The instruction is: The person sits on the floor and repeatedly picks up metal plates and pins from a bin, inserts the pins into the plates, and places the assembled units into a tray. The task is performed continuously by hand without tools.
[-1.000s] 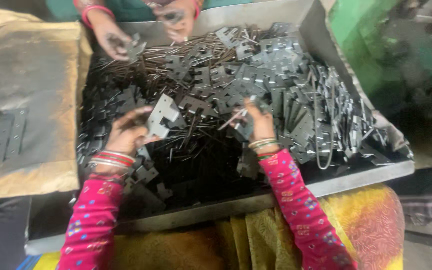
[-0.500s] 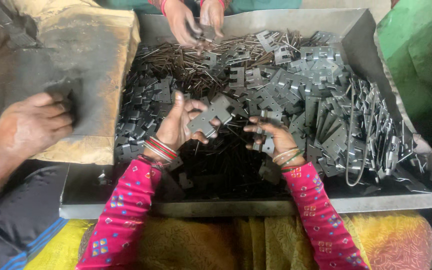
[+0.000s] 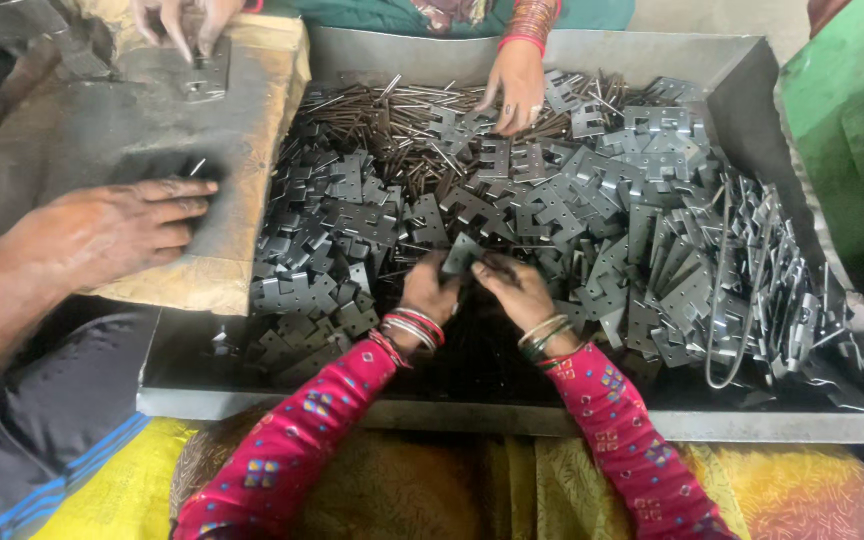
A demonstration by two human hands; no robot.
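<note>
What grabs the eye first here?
The metal tray heaped with dark hinge plates and a pile of thin pins at its far side. At centre, the left hand and right hand meet on one hinge plate. A co-worker's hand rests on the worn pad at left.

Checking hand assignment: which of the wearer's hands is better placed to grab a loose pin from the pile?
Probably the right hand: it sits nearer the pins. Both hands meet on one hinge leaf, the left hand seemingly gripping it from below.
</note>
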